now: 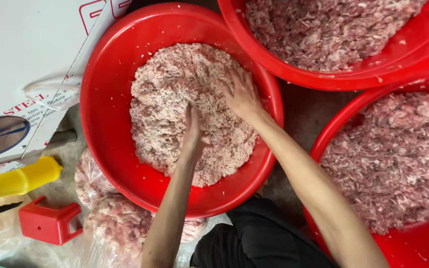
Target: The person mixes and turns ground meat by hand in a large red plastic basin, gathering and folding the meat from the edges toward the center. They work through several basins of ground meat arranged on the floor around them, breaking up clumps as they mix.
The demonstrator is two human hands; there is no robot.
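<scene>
1. Pressing into the heap: my left hand (192, 133) stands edge-on in the pale minced meat (175, 94), fingers together and pushed down into it, thumb side up; it closes on nothing that I can see, and the fingertips are buried
2. My right hand (243, 94) lies flat on the same heap, fingers spread wide, palm down, gripping nothing; its forearm crosses the near right rim of the basin
3. The minced meat fills the middle of a round red basin (106, 114), heaped toward the right wall, with bare red plastic showing along the left side; flecks of meat stick to the inner wall
4. A second red basin (294, 69), at top right, holds darker pink mince; its rim overlaps the first basin's far right edge
5. A third red basin (333, 129), at right, also holds pink mince, just beside my right forearm
6. Left of the working basin: a white carton (26, 44) with red print, a yellow handle (23, 179) with a black end, and a small red plastic block (45, 223)
7. Clear bags of mince (117, 223) lie on the floor (304, 106) under the near left rim of the basin
8. Dark clothing (254, 243) shows at bottom centre, between my forearms
</scene>
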